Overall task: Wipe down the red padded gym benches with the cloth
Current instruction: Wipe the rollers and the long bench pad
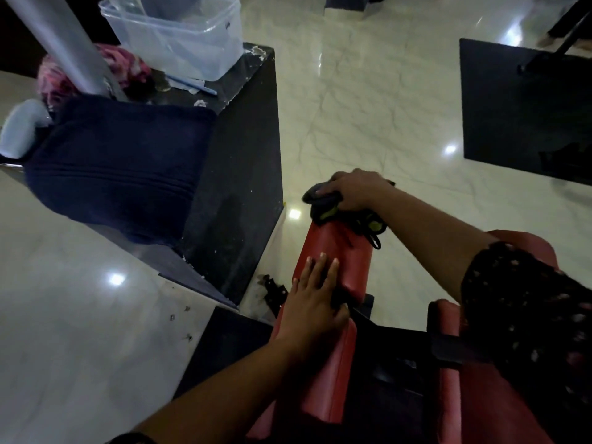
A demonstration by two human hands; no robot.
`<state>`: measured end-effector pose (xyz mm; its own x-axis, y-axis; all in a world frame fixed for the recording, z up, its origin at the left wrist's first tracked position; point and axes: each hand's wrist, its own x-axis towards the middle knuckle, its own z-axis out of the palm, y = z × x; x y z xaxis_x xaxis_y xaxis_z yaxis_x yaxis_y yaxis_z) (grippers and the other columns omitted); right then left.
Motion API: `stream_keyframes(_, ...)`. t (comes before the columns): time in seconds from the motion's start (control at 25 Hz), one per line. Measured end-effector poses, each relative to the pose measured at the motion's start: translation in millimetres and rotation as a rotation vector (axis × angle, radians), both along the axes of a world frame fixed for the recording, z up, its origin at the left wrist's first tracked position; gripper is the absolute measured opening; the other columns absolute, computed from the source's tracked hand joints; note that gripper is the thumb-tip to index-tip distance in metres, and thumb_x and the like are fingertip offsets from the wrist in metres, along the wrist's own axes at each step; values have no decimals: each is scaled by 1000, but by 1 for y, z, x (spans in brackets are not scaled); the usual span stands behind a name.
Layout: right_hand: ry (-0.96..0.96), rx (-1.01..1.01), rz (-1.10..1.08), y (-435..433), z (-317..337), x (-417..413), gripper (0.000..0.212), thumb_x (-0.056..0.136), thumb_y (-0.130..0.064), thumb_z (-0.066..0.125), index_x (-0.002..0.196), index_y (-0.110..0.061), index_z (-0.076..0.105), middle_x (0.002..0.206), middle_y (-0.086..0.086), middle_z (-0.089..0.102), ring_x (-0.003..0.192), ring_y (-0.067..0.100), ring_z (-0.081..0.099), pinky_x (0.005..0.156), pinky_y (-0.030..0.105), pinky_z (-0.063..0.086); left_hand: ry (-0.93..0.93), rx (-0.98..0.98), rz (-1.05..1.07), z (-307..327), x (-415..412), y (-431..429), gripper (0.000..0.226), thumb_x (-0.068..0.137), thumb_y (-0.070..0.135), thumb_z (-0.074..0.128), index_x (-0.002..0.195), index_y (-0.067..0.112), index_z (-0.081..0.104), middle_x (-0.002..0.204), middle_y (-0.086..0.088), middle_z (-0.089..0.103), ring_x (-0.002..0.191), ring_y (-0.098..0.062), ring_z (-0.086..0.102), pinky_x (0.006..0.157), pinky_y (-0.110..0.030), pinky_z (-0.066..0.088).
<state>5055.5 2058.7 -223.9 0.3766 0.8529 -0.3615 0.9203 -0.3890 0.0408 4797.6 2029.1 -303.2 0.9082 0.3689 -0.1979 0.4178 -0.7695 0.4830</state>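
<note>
The right hand (355,190) gripped the dark cloth (323,203) against the far end of the red bench pad (339,251), positioned for wiping. The left hand (315,296) lay open and flat on the pad, probably as a brace. A clear plastic tub (179,36) on the black plinth (237,161) appeared empty.

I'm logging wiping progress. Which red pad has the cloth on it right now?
The narrow far pad; the right hand presses the cloth on its far end. The other pads carry none.
</note>
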Motion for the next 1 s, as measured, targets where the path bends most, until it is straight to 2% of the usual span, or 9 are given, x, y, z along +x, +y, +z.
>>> stream_keyframes(0.08, -8, 17, -28, 21, -12, -4, 61, 89, -33, 57, 144, -44, 32, 140, -3, 45, 116, 31, 51, 81, 42, 45, -11, -11, 3, 3, -1, -1, 81, 96, 48, 45, 156, 31, -6, 163, 6, -16, 144, -10, -24, 122, -42, 2)
stream_keyframes(0.16, 44, 73, -203, 26, -23, 1, 52, 88, -32, 56, 136, -30, 37, 132, 1, 50, 114, 32, 52, 88, 48, 47, -34, -13, 5, 4, -2, -1, 80, 97, 45, 46, 157, 31, -5, 164, 6, -15, 145, -11, -23, 121, -42, 2)
stream_keyframes(0.28, 203, -40, -265, 23, -26, 16, 47, 78, -54, 61, 119, -33, 51, 114, -1, 56, 109, 27, 51, 94, 49, 45, -31, -8, -3, 2, -1, 0, 80, 96, 47, 43, 156, 31, -6, 164, 6, -16, 147, -13, -22, 120, -41, 1)
stream_keyframes(0.4, 402, 34, -216, 8, -19, 22, 48, 79, -34, 61, 127, -29, 57, 121, 3, 59, 113, 27, 56, 96, 44, 46, -4, 13, -13, 0, 0, 1, 80, 94, 53, 38, 155, 33, -10, 162, 7, -19, 146, -13, -24, 122, -41, 0)
stream_keyframes(0.52, 519, 111, -229, -17, -15, 34, 62, 83, -11, 60, 141, -31, 49, 136, 1, 47, 123, 22, 47, 101, 35, 39, 11, 23, -16, -5, 1, 3, 82, 81, 62, 19, 152, 36, -14, 158, 10, -24, 145, -13, -26, 123, -45, 5)
stream_keyframes(0.6, 552, 135, -276, -27, -17, 39, 65, 84, -4, 58, 142, -32, 47, 139, 1, 45, 124, 22, 44, 99, 30, 37, 16, 20, -15, -6, 2, 4, 82, 78, 63, 15, 149, 38, -17, 157, 11, -26, 145, -13, -26, 123, -46, 8)
stream_keyframes(0.72, 499, 188, -369, -28, -24, 39, 66, 82, -7, 58, 142, -34, 48, 138, 4, 53, 122, 24, 50, 97, 32, 41, 29, 24, -10, -5, 2, 4, 82, 76, 65, 14, 146, 40, -21, 155, 13, -28, 143, -12, -27, 122, -44, 11)
stream_keyframes(0.84, 540, 239, -337, -44, -29, 39, 67, 82, -2, 58, 142, -31, 49, 137, 2, 51, 121, 22, 49, 96, 30, 39, 27, 36, -5, -4, 1, 2, 81, 88, 60, 30, 151, 39, -18, 160, 11, -24, 146, -12, -25, 121, -46, 12)
stream_keyframes(1.0, 628, 362, -549, -83, -42, 36, 62, 79, -5, 58, 138, -23, 51, 122, 9, 60, 100, 21, 55, 80, 25, 37, 3, 28, -2, -1, 1, 3, 80, 95, 52, 39, 154, 36, -12, 163, 8, -17, 148, -12, -22, 121, -46, 11)
